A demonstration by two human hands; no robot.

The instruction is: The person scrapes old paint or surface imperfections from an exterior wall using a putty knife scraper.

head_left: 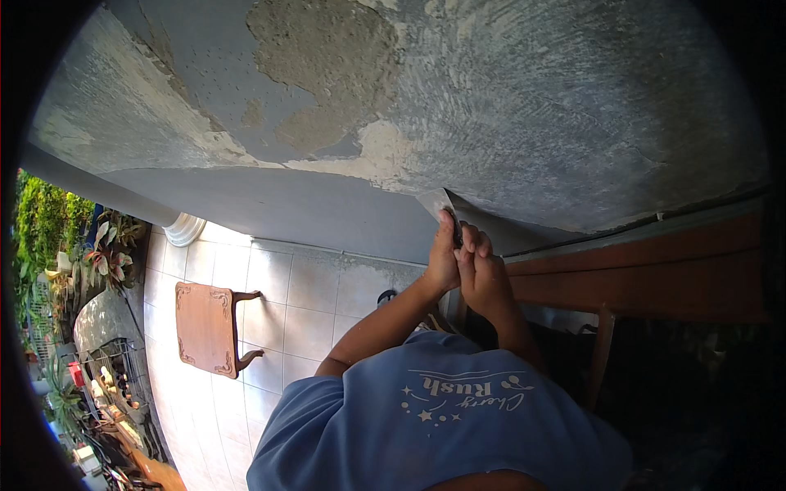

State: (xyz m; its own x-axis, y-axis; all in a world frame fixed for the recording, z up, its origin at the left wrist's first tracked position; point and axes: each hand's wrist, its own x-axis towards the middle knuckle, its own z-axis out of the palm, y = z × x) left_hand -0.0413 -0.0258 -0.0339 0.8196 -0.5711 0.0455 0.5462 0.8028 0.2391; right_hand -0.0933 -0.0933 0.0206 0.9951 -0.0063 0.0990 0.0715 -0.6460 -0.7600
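Both my hands are together in front of my chest, around a putty knife (439, 204) with a wide flat metal blade. My left hand (443, 260) is closed on it, the thumb lying along the base of the blade. Pressed up beside it, my right hand (485, 278) has its fingers curled round the handle, which is mostly hidden. The blade's edge meets the wall (516, 123), just by a patch of pale bared plaster (386, 155) bordering smooth grey paint (311, 192). Farther up, a rough brown patch (323, 61) shows on the wall.
A small carved wooden table (205, 329) stands on the tiled floor (266, 315) to the left. Beyond it are a white column base (185, 229), potted plants (110, 250) and a cluttered rack (115, 380). Reddish-brown wooden furniture (647, 266) is close on the right.
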